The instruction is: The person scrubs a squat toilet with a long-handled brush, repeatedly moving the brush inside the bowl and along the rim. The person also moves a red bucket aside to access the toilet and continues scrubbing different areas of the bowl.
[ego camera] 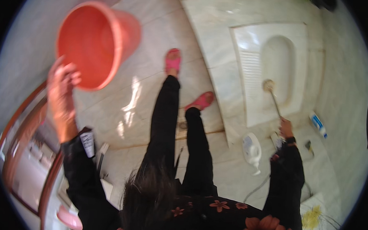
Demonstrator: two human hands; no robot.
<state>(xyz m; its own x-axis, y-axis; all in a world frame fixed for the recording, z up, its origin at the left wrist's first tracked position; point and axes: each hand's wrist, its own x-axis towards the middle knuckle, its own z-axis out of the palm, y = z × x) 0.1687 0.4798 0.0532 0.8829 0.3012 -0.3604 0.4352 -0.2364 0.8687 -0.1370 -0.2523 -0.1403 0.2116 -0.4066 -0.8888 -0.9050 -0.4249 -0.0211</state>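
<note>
My left hand (63,85) is at the rim of a tilted orange plastic bucket (125,38); some fingers lie over its mouth, and whether they grip the rim is unclear. The bucket's inside faces me, with no contents visible. On the right, my right hand (286,128) holds the handle of a toilet brush (275,102). The brush's round head rests at the left edge of the basin in a white ceramic squat toilet (250,84). A white plastic bottle (251,150) lies left of my right hand, and a blue and white bottle (318,124) is to its right.
Pink sandals are on my feet, one beside the raised step (205,60). A floor drain (182,125) lies near my legs. A brown-framed mirror (26,139) or doorway is at the left. A thin hose runs by my right arm, near a yellow tangled thing (311,217).
</note>
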